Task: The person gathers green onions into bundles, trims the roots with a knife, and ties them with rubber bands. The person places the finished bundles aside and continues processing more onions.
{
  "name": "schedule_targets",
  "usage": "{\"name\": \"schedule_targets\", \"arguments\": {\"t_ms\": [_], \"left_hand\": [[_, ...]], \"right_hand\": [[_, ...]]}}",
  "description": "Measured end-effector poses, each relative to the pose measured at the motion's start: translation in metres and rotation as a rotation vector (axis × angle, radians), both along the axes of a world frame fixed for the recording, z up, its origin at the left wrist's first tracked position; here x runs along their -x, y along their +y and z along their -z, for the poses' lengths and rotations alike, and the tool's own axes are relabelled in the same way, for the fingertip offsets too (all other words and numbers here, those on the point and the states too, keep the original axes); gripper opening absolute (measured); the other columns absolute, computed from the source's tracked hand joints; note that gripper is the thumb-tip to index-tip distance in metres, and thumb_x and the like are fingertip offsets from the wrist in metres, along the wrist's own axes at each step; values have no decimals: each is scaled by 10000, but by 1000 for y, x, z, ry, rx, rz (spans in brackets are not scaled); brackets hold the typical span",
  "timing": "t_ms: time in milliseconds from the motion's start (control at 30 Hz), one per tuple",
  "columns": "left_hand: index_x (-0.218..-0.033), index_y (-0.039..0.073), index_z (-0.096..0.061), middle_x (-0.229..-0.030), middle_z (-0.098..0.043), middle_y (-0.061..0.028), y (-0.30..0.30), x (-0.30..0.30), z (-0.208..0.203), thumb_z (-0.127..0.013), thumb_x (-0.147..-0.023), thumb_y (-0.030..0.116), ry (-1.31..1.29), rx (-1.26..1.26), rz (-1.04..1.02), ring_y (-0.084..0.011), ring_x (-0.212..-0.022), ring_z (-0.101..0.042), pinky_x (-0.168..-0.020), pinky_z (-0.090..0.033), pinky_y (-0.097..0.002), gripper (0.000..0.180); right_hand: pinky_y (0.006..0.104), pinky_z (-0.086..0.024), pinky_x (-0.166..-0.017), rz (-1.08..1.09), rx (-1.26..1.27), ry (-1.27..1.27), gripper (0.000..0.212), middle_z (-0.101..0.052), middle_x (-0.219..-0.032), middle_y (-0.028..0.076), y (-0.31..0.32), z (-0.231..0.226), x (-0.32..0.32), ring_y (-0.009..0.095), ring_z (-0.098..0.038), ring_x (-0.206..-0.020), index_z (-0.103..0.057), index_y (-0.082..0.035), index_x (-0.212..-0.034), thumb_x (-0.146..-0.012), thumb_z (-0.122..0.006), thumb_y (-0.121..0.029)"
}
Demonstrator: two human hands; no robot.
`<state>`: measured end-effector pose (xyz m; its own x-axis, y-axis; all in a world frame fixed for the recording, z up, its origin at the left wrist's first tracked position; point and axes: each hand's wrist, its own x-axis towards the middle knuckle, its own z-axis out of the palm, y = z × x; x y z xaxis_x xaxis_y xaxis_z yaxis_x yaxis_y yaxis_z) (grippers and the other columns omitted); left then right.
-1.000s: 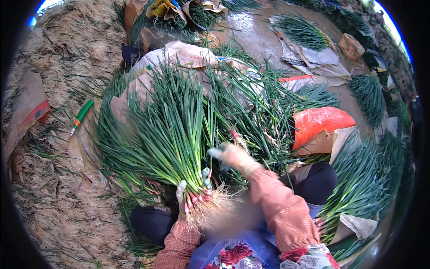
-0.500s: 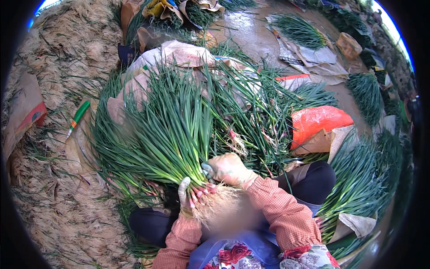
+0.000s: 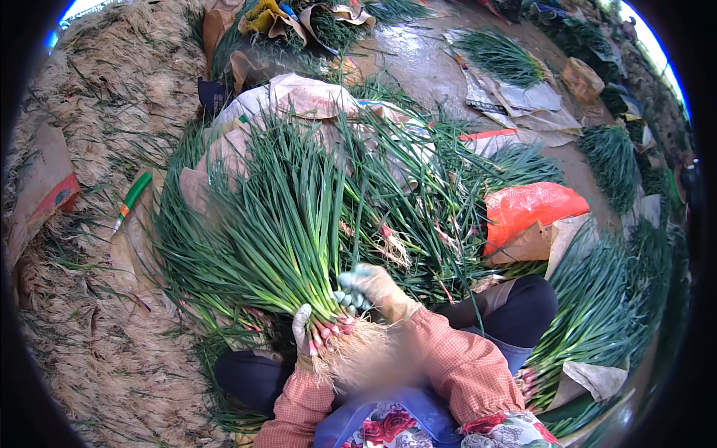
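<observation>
A big bunch of spring onions (image 3: 299, 239) fans out in front of me, leaves pointing away, pink bulbs and pale stringy roots toward my lap. My left hand (image 3: 302, 332), in a pale glove, grips the bunch at the bulb end from the left side. Just right of the stems is my right hand (image 3: 377, 290), also gloved, with its grey-green fingertips curled beside the lower stems. Whether those fingers pinch a leaf or stalk is too small to make out. More loose spring onions (image 3: 392, 243) lie heaped behind and to the right.
A green-handled knife (image 3: 133, 196) rests on the left, over straw-like root litter (image 3: 97, 313). Pale sacking (image 3: 314, 97) lies beyond the heap; a red-orange bag (image 3: 534, 209) is to the right. Another pile of spring onions (image 3: 597, 299) sits by my right knee (image 3: 532, 302).
My right hand has shifted slightly up from the bulbs, its fingers turned more into view. The bunch stays in my left hand, which has moved little.
</observation>
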<state>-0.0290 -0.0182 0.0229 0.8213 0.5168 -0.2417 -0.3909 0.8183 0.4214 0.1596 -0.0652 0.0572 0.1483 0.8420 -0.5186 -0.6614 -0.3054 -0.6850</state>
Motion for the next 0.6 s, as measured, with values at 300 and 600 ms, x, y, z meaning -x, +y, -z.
{"name": "schedule_targets", "arguments": {"t_ms": [300, 600], "left_hand": [[-1376, -35, -317, -1176, -552, -215, -10, -21, -5, -441, -863, 484, -21, 192, -55, -308, -942, -553, -833, -440, -433, 740], [-1090, -136, -513, -856, -630, -235, 7, 0, 18, -359, -883, 495, 55, -58, 51, -359, -781, -619, -798, -499, -448, 682]], "right_hand": [[195, -438, -503, -166, 73, -395, 623, -623, -750, 69, -2, -16, -69, 88, -512, -502, -596, 17, -1077, -896, -477, -567], [198, -412, -476, 62, -125, 191, 109, -587, -650, 37, -5, 8, 6, 93, -524, -501, -530, -48, -843, -882, -608, -114]]}}
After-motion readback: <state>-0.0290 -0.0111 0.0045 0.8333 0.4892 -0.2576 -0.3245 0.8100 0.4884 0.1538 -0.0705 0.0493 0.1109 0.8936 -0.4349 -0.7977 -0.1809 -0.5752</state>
